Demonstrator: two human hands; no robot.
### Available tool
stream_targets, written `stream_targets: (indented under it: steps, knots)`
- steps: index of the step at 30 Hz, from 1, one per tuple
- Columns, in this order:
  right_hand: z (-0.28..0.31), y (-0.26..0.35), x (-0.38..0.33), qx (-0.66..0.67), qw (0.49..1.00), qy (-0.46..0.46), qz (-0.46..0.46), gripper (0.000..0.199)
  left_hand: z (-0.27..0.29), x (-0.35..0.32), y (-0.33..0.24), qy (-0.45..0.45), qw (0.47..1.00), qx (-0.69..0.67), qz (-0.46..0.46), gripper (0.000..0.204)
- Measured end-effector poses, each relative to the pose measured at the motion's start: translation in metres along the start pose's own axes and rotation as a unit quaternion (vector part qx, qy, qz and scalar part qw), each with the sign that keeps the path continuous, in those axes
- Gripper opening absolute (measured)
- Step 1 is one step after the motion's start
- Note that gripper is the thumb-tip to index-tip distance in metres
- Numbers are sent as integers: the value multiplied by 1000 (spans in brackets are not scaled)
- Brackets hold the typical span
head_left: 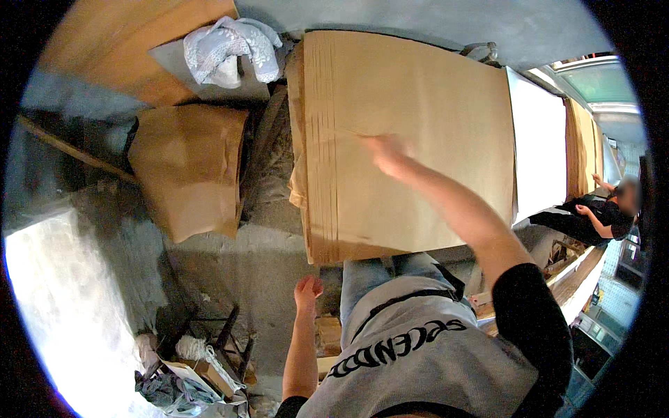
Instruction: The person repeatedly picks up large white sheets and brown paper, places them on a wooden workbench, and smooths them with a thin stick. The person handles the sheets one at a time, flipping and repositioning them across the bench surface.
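A stack of large brown paper sheets [425, 104] lies in front of me, its left edges fanned out in narrow steps. Over the left half of the top sheet is my right hand [389, 155], smeared a little by motion, with its fingers closed. From its fingers a thin stick-like tool [355, 134] points left toward the stepped edges; its exact kind is unclear. My left hand [308, 289] hangs below the near left corner of the stack, apart from the paper. Its fingers are curled in, and nothing shows in them.
Brown sheets [191, 167] hang folded at the left. A pale patterned cloth [233, 52] lies at the far left. Beyond the stack on the right are white sheets [540, 146] and a seated person [599, 212]. A box of scraps [202, 376] stands at the lower left.
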State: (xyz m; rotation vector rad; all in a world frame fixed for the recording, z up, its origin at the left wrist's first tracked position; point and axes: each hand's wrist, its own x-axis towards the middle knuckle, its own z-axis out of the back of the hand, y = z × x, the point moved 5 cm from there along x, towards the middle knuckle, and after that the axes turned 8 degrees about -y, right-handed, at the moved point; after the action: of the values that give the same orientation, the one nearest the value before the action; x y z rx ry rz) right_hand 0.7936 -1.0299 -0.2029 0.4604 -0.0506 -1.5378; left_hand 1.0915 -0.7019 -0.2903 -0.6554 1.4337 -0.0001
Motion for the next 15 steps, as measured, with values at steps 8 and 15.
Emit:
stream_targets:
  steps: [8,15]
  knots:
    - [-18,-88,-30,31,994,-99,42,38,-59,-15,-66,46,995,57,-62,20]
    - [-18,-15,-10,11,997,39,-60,39,-102,49,-69,87,993,22,-80,15]
